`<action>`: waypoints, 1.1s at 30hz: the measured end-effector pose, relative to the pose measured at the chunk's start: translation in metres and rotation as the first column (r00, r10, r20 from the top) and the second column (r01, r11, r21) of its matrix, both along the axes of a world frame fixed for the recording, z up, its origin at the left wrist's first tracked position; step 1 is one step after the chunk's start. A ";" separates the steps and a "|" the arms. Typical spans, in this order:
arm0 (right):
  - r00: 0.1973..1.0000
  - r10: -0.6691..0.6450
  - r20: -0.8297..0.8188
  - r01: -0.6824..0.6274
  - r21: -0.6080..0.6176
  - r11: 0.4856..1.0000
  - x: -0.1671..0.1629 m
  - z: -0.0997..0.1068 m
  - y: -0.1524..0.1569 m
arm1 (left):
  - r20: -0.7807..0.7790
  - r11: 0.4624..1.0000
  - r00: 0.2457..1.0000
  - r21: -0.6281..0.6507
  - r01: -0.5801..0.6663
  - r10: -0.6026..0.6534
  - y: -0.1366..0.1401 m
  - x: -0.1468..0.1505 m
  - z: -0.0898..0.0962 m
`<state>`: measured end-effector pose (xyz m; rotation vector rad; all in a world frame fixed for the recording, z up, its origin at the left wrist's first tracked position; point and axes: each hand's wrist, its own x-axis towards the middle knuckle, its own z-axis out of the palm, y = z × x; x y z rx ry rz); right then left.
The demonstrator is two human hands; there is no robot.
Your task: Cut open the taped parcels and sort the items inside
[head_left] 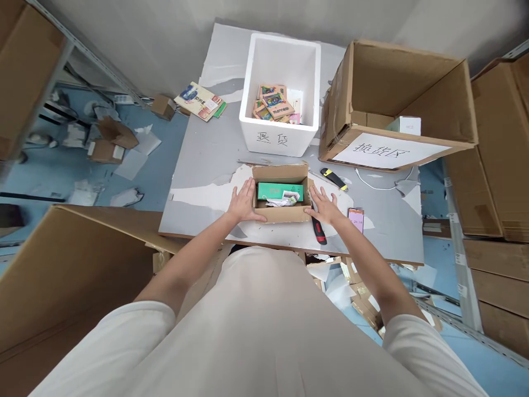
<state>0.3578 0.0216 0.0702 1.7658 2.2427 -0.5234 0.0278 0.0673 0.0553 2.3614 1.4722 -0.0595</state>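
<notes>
Brown open-topped cardboard box [283, 214] sits near-centre on the grey table [198, 160], containing a green oblong carton [270, 190] and crumpled paper [282, 202]. Left hand [243, 204] and right hand [324, 207], fingers spread, flank its sides, apparently steadying it; reaching inside would call for freeing 1 hand.

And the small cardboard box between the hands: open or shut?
Open: the small cardboard box is uncovered on top, so the green box and crumpled paper inside show.
</notes>
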 end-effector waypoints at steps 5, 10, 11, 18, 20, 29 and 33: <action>0.997 -0.002 0.071 -0.012 0.203 0.979 -0.013 0.036 0.010 | 0.083 1.000 0.996 0.004 -0.028 0.027 -0.001 -0.001 -0.010; 0.982 0.187 -0.003 -0.182 0.228 0.957 -0.086 0.069 0.041 | 0.113 0.999 0.993 0.008 -0.041 0.040 -0.002 -0.004 -0.014; 0.963 0.264 -0.045 -0.254 0.159 0.954 -0.104 0.066 0.050 | 0.118 0.999 0.992 0.008 -0.040 0.039 -0.002 -0.005 -0.015; 0.958 0.287 0.032 -0.285 -0.049 0.957 -0.182 0.001 0.083 | 0.142 0.999 0.989 0.003 -0.050 0.049 -0.002 -0.004 -0.012; 0.958 0.276 0.079 -0.274 -0.040 0.961 -0.186 -0.008 0.084 | 0.139 0.998 0.988 0.006 -0.062 0.061 -0.001 -0.003 -0.010; 0.934 0.342 -0.106 -0.329 0.120 0.937 -0.149 0.029 0.086 | -0.023 0.993 0.995 -0.056 -0.099 0.098 -0.003 0.001 0.008; 0.886 0.225 -0.405 -0.076 0.351 0.933 -0.099 0.064 0.079 | -0.033 0.990 0.992 -0.061 -0.126 0.124 0.005 0.005 0.009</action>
